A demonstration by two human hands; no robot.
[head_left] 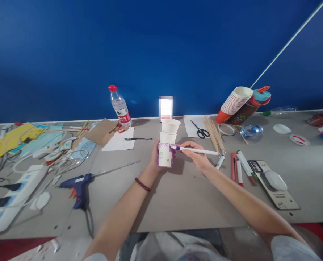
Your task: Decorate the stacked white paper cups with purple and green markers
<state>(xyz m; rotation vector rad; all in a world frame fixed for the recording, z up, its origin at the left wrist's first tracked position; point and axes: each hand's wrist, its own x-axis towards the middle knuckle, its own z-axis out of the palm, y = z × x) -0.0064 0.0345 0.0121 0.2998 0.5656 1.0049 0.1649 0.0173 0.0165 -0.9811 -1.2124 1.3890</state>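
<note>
Near the middle of the table stands a short stack of white paper cups [165,156], one set inside another. Purple scalloped loops run around the lowest cup's upper part, and purple marks show on its sides. My left hand [155,156] is wrapped round this stack from the left and behind, with fingertips showing at its right side. In my right hand [195,154] is a white marker pen [202,150] with a purple end, pinched between the fingers. The pen's tip points left and meets the lowest cup near its upper right edge.
Left lie a blue glue gun [80,186], a power strip [17,199] and tangled cables. A water bottle [120,108] stands at the back. Right are scissors [201,130], wooden sticks [215,134], stacked cups [233,105], markers [239,168] and a phone [275,192].
</note>
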